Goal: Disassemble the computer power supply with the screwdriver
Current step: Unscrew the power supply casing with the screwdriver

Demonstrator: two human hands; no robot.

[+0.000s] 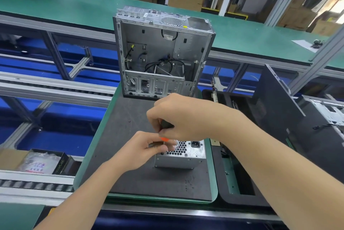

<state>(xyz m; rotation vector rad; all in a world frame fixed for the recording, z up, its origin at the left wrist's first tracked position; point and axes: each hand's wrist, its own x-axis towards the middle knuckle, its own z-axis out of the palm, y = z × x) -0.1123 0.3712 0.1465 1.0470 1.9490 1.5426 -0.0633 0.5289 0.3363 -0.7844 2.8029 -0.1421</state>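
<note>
Head view: the power supply (183, 154) stands on the dark tabletop (115, 127), grille and socket facing up, in front of the gutted computer case (160, 53). The right hand (183, 116) is curled round the screwdriver (166, 124) handle, held upright; the left hand (147, 148) pinches the shaft low down, at the grille's left corner. This looks like a casing screw being worked loose (the tip itself is hidden). The next move calls for steady downward pressure while turning, so the bit doesn't slip.
</note>
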